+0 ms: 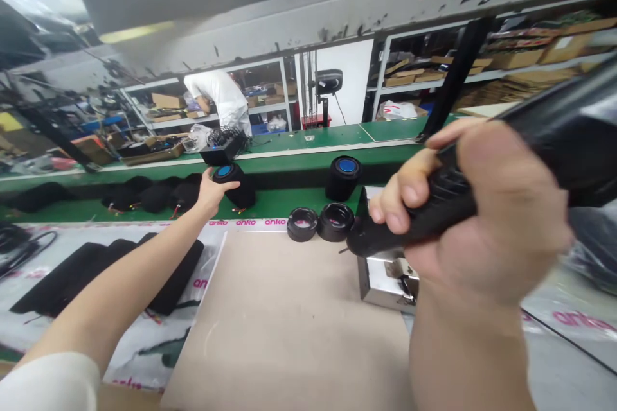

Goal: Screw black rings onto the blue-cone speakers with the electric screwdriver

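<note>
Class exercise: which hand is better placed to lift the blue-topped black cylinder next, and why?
Probably the left hand: its fingers rest on the blue-topped black cylinder, while the right hand is wrapped around a black ribbed tool.

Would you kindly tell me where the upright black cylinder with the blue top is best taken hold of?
Probably around its side wall, the black cylinder, coming from the right or above: it stands upright and round on the green belt, and the black ring sits close in front.
</note>
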A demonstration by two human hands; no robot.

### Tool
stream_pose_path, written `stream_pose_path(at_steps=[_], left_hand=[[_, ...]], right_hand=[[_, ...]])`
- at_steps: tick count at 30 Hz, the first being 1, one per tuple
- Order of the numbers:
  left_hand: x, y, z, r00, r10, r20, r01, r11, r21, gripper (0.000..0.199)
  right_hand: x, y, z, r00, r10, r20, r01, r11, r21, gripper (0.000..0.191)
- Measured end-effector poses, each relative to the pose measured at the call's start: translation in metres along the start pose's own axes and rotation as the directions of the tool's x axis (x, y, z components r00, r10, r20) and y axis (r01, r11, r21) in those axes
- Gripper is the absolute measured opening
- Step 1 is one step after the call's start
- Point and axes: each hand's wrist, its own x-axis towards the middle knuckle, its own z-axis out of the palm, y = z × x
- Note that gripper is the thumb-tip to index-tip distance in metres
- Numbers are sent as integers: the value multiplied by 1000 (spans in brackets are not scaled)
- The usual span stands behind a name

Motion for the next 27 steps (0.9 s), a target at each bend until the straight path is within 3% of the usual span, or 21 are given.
stream_pose_path(at_steps=[3,5,7,10,13,16,21,27], left_hand=[[-32,21,-8,999,54,9,-54,998,20,93],[-65,36,-17,994,94,49,-95,995,20,89],[-105,48,-27,989,127,73,-129,992,19,90],[-170,48,-37,982,155,111,-156,988,-1,91],[-228,30,-38,973,191,133,-185,981,-52,93],[-268,7,-30,968,225,107,-218,974,-68,97],[-296,-2,-17,949,289,127,-266,948,-172,102],[-295,8,-29,939,159,305,-86,967,-240,114]], right_hand=[[6,16,2,997,73,-1,-73,989,-130,27],[9,33,4,971,233,50,-202,915,-349,34],[10,53,8,889,451,78,-296,697,-653,43],[4,91,18,766,642,31,-246,337,-909,48],[-5,128,26,716,697,-25,-175,145,-974,48],[-12,155,25,694,711,-110,-124,-33,-992,43],[-13,174,16,662,732,-160,-78,-146,-986,41],[-11,165,21,668,730,-144,-74,-127,-989,39]])
